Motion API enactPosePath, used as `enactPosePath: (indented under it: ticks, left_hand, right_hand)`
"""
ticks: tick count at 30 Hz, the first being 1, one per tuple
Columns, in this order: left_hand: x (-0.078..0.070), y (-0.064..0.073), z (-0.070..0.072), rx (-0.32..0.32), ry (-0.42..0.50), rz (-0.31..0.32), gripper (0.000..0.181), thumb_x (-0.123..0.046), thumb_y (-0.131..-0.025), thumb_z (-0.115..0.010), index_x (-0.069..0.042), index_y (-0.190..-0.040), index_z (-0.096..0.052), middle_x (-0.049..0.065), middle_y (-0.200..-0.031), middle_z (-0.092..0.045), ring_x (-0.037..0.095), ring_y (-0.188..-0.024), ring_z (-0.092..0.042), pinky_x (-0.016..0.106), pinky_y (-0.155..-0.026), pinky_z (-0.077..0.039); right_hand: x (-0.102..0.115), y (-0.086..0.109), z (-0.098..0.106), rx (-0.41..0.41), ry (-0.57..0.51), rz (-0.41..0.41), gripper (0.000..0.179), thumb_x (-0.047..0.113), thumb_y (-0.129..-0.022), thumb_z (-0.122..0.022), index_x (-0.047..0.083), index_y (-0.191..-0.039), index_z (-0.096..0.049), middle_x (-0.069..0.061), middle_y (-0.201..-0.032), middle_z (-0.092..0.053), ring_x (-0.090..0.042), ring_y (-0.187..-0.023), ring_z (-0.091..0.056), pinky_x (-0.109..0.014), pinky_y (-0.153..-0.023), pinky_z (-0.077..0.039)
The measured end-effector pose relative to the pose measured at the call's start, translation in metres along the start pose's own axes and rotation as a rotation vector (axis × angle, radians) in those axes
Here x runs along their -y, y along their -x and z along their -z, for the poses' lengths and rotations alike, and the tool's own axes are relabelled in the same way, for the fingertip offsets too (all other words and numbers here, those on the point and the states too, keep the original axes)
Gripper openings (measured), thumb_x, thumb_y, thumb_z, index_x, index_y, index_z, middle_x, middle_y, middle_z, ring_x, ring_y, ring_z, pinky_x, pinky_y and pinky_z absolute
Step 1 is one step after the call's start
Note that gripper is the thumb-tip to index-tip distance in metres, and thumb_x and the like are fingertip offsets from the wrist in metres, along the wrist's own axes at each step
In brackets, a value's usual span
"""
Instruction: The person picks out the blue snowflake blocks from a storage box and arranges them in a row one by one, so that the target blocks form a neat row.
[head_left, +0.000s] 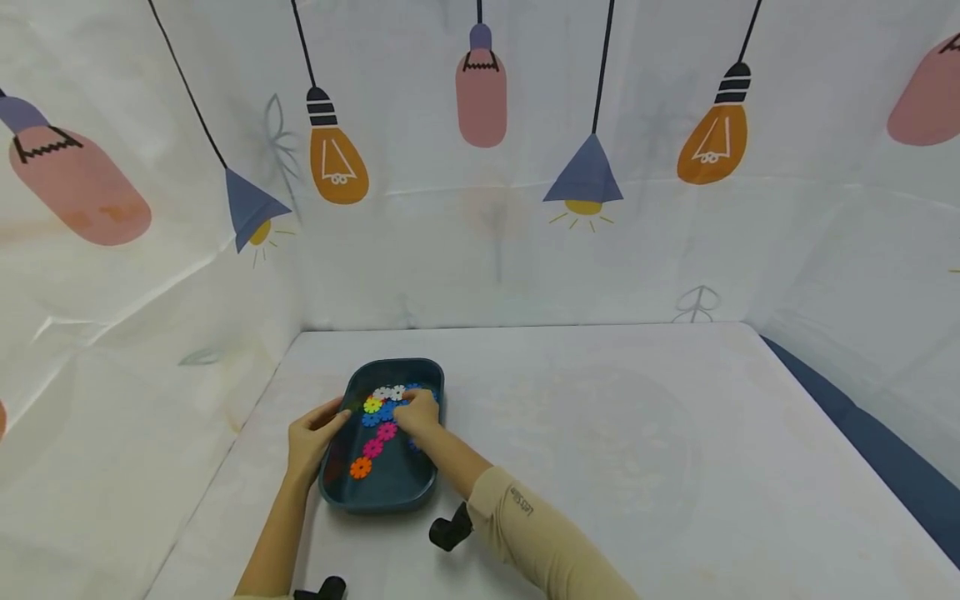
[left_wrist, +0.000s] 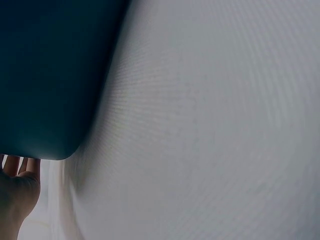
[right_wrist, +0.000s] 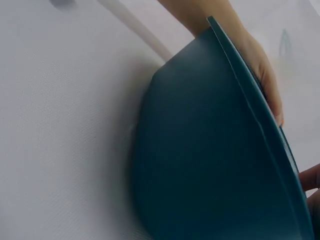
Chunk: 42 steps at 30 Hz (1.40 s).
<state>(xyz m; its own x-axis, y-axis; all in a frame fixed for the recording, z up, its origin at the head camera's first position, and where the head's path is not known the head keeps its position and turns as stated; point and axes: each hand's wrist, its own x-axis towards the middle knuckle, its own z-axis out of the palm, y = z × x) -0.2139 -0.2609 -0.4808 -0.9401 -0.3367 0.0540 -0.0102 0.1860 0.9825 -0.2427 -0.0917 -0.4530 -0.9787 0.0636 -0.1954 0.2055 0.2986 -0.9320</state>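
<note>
A dark teal tray (head_left: 386, 500) with rounded corners holds several flower-shaped plastic pieces: orange (head_left: 361, 467), pink (head_left: 372, 448), yellow (head_left: 372, 405), white (head_left: 398, 392) and blue (head_left: 371, 419). My left hand (head_left: 311, 437) grips the tray's left rim, thumb on the rim and fingers outside the wall. Over the tray's right side, my right hand (head_left: 420, 414) reaches in among the blue and white pieces with bent fingers; whether it pinches one is hidden. The left wrist view shows the left hand (left_wrist: 21, 187) by the tray's outer wall (left_wrist: 50, 100).
The tray stands on a white table (head_left: 600, 450), near its left side. Behind and beside the table hangs a pale sheet (head_left: 465, 250) printed with lamps. Black wrist-worn devices (head_left: 450, 529) show beneath both forearms.
</note>
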Motion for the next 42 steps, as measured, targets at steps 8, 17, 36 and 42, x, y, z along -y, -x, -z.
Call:
enactPosePath:
  ticks: [8,17,36,42]
  left_hand:
    - [0.0,0.001,0.0,0.0,-0.012,-0.007,0.043,-0.02,-0.085,-0.071,0.0,-0.122,-0.062,-0.004,-0.107,-0.066,-0.004,-0.085,-0.059,0.01,-0.075,-0.048]
    - [-0.002,0.001,-0.001,0.006,-0.021,-0.007,0.043,-0.022,-0.087,-0.069,0.001,-0.123,-0.061,0.018,-0.122,-0.061,-0.005,-0.086,-0.058,0.009,-0.076,-0.047]
    - [-0.03,0.017,-0.002,0.025,0.014,0.015,0.039,-0.011,-0.087,-0.068,0.005,-0.122,-0.06,0.008,-0.113,-0.065,-0.005,-0.082,-0.058,0.01,-0.073,-0.048]
    - [-0.03,0.017,-0.002,0.024,0.008,0.018,0.039,-0.011,-0.088,-0.067,0.005,-0.122,-0.06,0.012,-0.117,-0.064,-0.006,-0.083,-0.058,0.009,-0.074,-0.047]
  right_hand:
    - [-0.002,0.004,0.001,0.161,-0.023,-0.021,0.031,-0.005,-0.078,-0.068,0.0,-0.109,-0.066,-0.012,-0.107,-0.061,-0.022,-0.088,-0.056,-0.037,-0.081,-0.052]
    - [0.0,0.002,-0.001,0.472,-0.101,-0.099,0.027,-0.006,-0.082,-0.066,-0.003,-0.109,-0.068,-0.009,-0.097,-0.068,-0.017,-0.084,-0.065,-0.033,-0.079,-0.055]
    - [0.002,0.006,0.006,0.316,-0.03,-0.077,0.022,-0.006,-0.08,-0.068,-0.004,-0.101,-0.069,-0.008,-0.088,-0.066,-0.016,-0.077,-0.063,-0.032,-0.072,-0.056]
    - [0.0,0.01,0.002,0.414,-0.06,-0.122,0.023,-0.011,-0.081,-0.063,-0.006,-0.102,-0.068,-0.012,-0.084,-0.069,-0.022,-0.079,-0.068,-0.033,-0.07,-0.057]
